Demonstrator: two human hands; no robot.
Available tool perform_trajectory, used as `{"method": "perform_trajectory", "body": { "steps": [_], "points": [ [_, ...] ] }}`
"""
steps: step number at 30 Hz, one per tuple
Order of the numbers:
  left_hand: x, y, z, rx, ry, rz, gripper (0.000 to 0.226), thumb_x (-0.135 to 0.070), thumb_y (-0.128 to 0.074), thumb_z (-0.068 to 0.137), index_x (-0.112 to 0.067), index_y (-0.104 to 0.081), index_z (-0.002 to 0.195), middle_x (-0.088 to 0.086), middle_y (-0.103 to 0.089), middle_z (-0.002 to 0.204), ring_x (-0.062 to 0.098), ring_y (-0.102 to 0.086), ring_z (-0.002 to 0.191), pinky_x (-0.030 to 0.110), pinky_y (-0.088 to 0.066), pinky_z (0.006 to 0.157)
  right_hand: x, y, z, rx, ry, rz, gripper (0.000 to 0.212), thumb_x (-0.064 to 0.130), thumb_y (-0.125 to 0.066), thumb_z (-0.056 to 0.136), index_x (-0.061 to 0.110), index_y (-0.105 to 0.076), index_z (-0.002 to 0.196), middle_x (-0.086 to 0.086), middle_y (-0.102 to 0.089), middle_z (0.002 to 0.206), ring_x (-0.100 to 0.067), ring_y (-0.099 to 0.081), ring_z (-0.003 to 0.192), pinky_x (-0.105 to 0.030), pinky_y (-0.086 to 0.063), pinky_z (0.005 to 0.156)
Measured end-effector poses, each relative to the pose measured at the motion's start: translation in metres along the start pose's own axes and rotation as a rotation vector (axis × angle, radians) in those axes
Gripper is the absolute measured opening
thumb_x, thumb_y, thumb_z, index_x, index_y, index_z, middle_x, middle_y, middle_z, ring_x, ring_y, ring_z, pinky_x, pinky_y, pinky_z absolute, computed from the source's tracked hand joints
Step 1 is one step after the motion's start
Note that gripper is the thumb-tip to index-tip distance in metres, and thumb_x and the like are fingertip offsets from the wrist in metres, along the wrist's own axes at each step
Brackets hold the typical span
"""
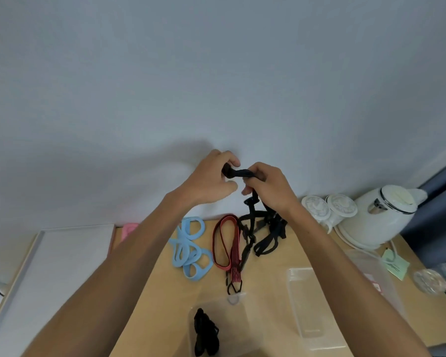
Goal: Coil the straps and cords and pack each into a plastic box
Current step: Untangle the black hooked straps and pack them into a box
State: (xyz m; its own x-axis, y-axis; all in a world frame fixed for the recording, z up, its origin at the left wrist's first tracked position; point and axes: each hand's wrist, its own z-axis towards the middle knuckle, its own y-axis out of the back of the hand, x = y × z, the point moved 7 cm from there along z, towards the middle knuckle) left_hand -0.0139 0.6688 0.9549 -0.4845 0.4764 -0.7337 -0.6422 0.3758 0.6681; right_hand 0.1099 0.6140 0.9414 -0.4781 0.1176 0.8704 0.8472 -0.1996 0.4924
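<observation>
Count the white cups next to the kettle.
2. One cup stands just left of the kettle; the other cup is immediately to its left. None seems hidden.

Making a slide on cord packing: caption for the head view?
Left hand and right hand hold a black strap above a red strap on the wooden table.

Two hands, left hand [209, 180] and right hand [268, 186]; one red strap [234, 256], one coiled black strap [204, 331], one tangle of black straps [267, 240]. Light-blue bands [178, 262] overlap too much to count. Three clear plastic boxes or lids [307, 305], two white jars [341, 208], one white kettle [381, 220]
</observation>
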Motion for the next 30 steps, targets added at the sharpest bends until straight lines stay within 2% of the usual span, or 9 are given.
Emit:
{"method": "perform_trajectory", "body": {
  "steps": [3,6,9,12,14,18,23,27,30],
  "points": [
    [0.006,0.016,-0.004,-0.046,-0.051,0.3,0.019,-0.01,-0.057,0.087,-0.016,-0.065,0.103,-0.001,-0.048,0.089,0.015,-0.046,0.083,0.021,-0.037,0.068,0.013,0.0,0.001,0.032,0.024,0.111,0.008,0.007,-0.054,0.088,0.007,-0.062,0.087,0.002,-0.054,0.054,-0.013,-0.051,0.048,-0.036,-0.052,0.059],
    [0.018,0.033,-0.011,-0.096,-0.035,0.46,0.015,-0.018,-0.056,0.091,-0.009,-0.067,0.088,0.0,-0.046,0.075,0.021,-0.04,0.087,0.028,-0.036,0.069,0.024,0.002,0.002,0.007,0.056,0.064,0.007,0.01,-0.057,0.086,0.011,-0.064,0.083,0.004,-0.052,0.059,-0.01,-0.042,0.049,-0.026,-0.036,0.053],
    [0.02,0.045,-0.019,-0.112,-0.024,0.332,0.007,-0.011,-0.059,0.088,-0.009,-0.064,0.09,-0.003,-0.039,0.076,0.021,-0.046,0.078,0.027,-0.035,0.065,0.033,-0.003,-0.001,0.065,0.058,0.013,0.011,0.005,-0.055,0.085,0.011,-0.064,0.083,0.003,-0.063,0.064,-0.007,-0.051,0.049,-0.021,-0.041,0.053],
    [0.011,0.047,-0.025,-0.074,-0.036,0.215,0.023,0.002,-0.057,0.083,-0.015,-0.061,0.098,-0.001,-0.049,0.088,0.016,-0.05,0.075,0.022,-0.042,0.068,0.044,-0.016,-0.003,0.173,0.098,-0.016,0.017,0.0,-0.052,0.085,0.011,-0.064,0.085,0.003,-0.07,0.074,-0.008,-0.062,0.061,-0.022,-0.048,0.062],
    [0.01,0.048,-0.029,-0.045,-0.01,0.147,0.029,0.007,-0.052,0.082,-0.016,-0.059,0.099,0.001,-0.057,0.08,0.015,-0.052,0.066,0.02,-0.041,0.059,0.052,-0.022,-0.004,0.196,0.14,0.011,0.015,0.001,-0.052,0.085,0.013,-0.062,0.084,0.005,-0.066,0.069,-0.008,-0.059,0.061,-0.022,-0.048,0.065],
    [0.012,0.056,-0.038,-0.048,-0.029,0.274,0.008,-0.012,-0.053,0.082,-0.009,-0.058,0.088,0.0,-0.048,0.066,0.01,-0.042,0.066,0.025,-0.032,0.061,0.054,-0.024,-0.006,0.141,0.182,-0.017,0.002,0.017,-0.063,0.087,0.016,-0.063,0.085,0.013,-0.054,0.055,-0.003,-0.041,0.05,-0.014,-0.034,0.053],
    [0.017,0.054,-0.051,-0.02,-0.037,0.223,0.019,-0.028,-0.033,0.081,-0.022,-0.049,0.073,-0.008,-0.038,0.07,0.005,-0.033,0.077,0.017,-0.024,0.074,0.048,-0.025,-0.016,0.18,0.17,0.014,0.011,0.018,-0.065,0.087,0.017,-0.066,0.076,0.015,-0.05,0.055,0.0,-0.042,0.052,-0.009,-0.032,0.052],
    [0.021,0.061,-0.061,-0.058,-0.111,0.281,0.023,-0.022,-0.045,0.096,-0.016,-0.064,0.107,-0.006,-0.046,0.088,0.01,-0.036,0.088,0.015,-0.03,0.075,0.05,-0.022,-0.022,0.261,0.133,0.0,0.02,0.018,-0.057,0.093,0.015,-0.066,0.075,0.014,-0.045,0.046,-0.002,-0.039,0.047,-0.015,-0.035,0.05],
    [0.021,0.069,-0.066,-0.1,-0.102,0.364,0.019,-0.02,-0.054,0.094,-0.015,-0.068,0.106,-0.005,-0.047,0.088,0.014,-0.046,0.076,0.016,-0.034,0.065,0.051,-0.021,-0.024,0.273,0.119,-0.012,0.023,0.019,-0.057,0.093,0.011,-0.065,0.073,0.014,-0.04,0.045,-0.003,-0.034,0.044,-0.017,-0.029,0.049]
  ]
}}
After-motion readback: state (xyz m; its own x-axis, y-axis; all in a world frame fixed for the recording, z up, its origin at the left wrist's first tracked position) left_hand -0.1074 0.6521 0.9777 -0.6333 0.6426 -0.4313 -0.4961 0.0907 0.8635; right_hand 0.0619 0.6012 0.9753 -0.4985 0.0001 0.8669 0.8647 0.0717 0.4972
